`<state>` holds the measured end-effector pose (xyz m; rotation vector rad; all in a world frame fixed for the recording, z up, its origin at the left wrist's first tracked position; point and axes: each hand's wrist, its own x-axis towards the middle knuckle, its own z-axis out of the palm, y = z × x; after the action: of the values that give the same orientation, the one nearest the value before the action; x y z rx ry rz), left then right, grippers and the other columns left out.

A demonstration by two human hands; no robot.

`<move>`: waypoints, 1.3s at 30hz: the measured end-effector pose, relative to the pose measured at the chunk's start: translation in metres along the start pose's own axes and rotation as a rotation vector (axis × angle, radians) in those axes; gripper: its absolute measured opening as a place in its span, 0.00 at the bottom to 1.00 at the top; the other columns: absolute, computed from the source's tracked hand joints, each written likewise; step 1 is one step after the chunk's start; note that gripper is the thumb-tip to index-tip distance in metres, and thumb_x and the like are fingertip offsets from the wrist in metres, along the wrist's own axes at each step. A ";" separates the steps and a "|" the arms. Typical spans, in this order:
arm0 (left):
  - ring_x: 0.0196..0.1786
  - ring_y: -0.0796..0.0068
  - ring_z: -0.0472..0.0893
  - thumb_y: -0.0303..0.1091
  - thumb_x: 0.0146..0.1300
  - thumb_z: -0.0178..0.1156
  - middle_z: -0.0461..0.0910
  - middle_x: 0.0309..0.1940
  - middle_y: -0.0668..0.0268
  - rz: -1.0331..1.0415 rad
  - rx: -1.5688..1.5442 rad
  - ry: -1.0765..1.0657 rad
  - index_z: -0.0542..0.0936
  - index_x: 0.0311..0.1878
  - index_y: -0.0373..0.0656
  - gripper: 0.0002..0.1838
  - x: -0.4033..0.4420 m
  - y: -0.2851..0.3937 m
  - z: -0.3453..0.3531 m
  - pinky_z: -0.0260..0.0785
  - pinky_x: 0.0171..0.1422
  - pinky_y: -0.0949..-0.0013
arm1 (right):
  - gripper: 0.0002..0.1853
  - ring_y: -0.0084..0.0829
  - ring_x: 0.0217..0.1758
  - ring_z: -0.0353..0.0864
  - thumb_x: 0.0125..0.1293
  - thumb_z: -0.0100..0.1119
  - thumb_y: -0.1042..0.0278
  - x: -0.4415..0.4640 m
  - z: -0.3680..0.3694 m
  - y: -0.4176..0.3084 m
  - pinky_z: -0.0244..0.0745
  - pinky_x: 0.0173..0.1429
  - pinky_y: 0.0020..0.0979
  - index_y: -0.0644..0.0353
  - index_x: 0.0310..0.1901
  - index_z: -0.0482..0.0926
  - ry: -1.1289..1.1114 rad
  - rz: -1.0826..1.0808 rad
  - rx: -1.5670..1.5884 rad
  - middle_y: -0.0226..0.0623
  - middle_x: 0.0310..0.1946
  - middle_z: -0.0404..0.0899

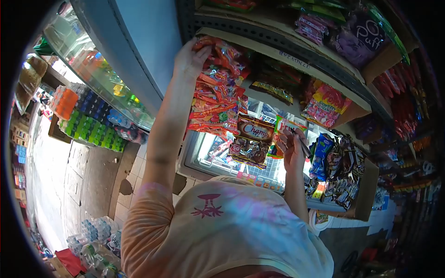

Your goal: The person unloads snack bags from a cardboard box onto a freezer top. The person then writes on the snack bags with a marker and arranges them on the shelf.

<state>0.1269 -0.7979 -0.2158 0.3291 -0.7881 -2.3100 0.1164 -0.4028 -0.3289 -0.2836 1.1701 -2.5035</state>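
Note:
My left hand point(191, 59) reaches up to the shelf at upper centre. Its fingers are curled over the top of a red candy bag point(218, 50). More red candy bags point(214, 109) hang in a stack below it. My right hand point(294, 153) is lower and to the right, its fingers bent around a dark, slim pen point(304, 144). Just left of that hand is a green and red candy bag point(277, 134), partly hidden by the fingers. Beside it stands a brown Champ candy bag point(254, 139).
Colourful candy bags point(325, 104) sit in a cardboard box on the shelf. A lit glass-topped freezer point(199, 150) is underneath. An open box of wrapped sweets point(343, 167) lies at right. Packed bottles point(92, 125) and a glass-doored cooler point(134, 51) are at left.

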 end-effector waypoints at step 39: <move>0.68 0.60 0.61 0.35 0.55 0.61 0.69 0.60 0.63 0.592 1.548 -1.180 0.76 0.51 0.50 0.18 -0.248 -0.273 0.019 0.42 0.70 0.46 | 0.18 0.29 0.38 0.79 0.69 0.51 0.63 -0.082 -0.150 -0.110 0.75 0.45 0.30 0.62 0.55 0.65 0.220 -0.378 -0.840 0.44 0.40 0.79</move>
<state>0.1642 -0.4617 -0.3644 -0.6535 -2.6418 -0.7115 0.1165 -0.2000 -0.3425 -0.4785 2.4202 -2.2092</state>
